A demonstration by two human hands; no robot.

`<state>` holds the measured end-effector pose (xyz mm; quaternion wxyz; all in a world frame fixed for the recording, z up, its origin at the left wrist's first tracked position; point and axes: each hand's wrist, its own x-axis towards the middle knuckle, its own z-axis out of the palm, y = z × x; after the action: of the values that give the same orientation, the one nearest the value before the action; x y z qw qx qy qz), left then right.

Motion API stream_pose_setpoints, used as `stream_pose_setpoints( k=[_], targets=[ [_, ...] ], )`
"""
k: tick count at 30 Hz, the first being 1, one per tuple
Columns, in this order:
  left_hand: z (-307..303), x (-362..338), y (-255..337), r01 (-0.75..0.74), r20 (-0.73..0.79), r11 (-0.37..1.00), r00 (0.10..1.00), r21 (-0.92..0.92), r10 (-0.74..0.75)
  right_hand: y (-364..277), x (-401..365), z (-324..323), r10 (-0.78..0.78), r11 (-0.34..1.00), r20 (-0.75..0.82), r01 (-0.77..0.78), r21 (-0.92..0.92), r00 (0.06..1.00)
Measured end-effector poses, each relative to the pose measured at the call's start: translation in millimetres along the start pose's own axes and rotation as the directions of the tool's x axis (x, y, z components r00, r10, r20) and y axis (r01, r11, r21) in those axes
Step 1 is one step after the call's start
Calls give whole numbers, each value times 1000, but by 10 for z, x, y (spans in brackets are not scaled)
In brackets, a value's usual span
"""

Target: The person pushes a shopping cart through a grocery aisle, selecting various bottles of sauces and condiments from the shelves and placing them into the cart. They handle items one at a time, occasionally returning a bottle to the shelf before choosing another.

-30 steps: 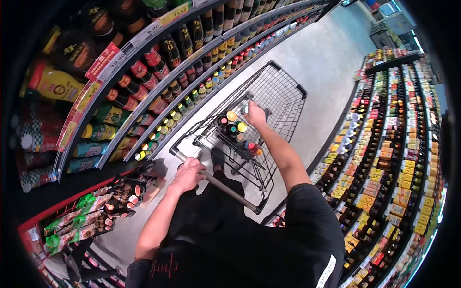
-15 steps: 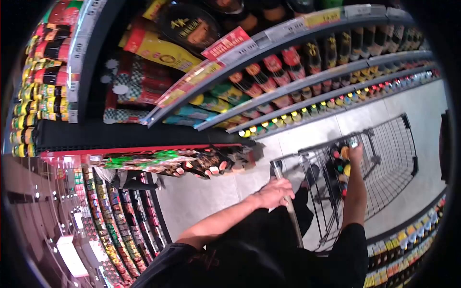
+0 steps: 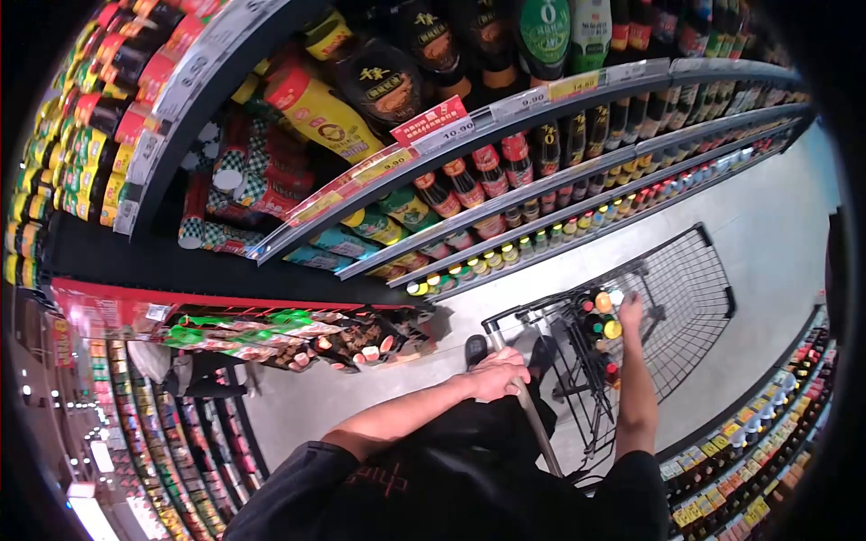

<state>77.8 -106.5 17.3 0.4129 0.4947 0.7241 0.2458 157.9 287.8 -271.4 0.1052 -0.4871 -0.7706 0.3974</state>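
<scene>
My left hand [image 3: 501, 374] is closed around the push handle [image 3: 536, 424] of a wire shopping cart [image 3: 696, 311]. Inside the cart, several bottles stand close together at the end near me, with orange, yellow, red and green tops. My right hand [image 3: 631, 311] reaches down beside them with its fingers partly stretched out. A white cap [image 3: 616, 297] shows right at its fingertips, and a yellow cap [image 3: 612, 329] lies just below. Nothing can be seen held in the right hand. The bodies of the bottles are mostly hidden from above.
Shelves with sauce bottles [image 3: 458, 185] and squeeze pouches [image 3: 325, 113] run along the upper side. Boxed goods [image 3: 298, 335] fill a red-edged display at left. Another shelf [image 3: 753, 442] curves along the lower right. A person's legs [image 3: 203, 371] show at the left.
My right hand has come away slightly from the white-capped item among the bottles. The cart and my hands appear lower and further left as the view shifts. My left hand keeps its hold.
</scene>
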Motion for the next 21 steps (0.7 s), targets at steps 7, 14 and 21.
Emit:
stream_pose_setpoints(
  k=[7, 14, 21],
  targets=[
    [151, -36, -250, -124, -44, 985, 991, 121, 130, -2816, -1773, -648, -683, 714, -70, 685, 145, 727],
    [-76, -282, -361, -166, -203, 965, 957, 201, 206, -4903, -3070, 361, -865, 325, 481, 888, 325, 141],
    [-408, -672, -320, 1, -205, 985, 978, 173, 35, -5949, -3573, 1475, -778, 312, 589, 948, 57, 221]
  ],
)
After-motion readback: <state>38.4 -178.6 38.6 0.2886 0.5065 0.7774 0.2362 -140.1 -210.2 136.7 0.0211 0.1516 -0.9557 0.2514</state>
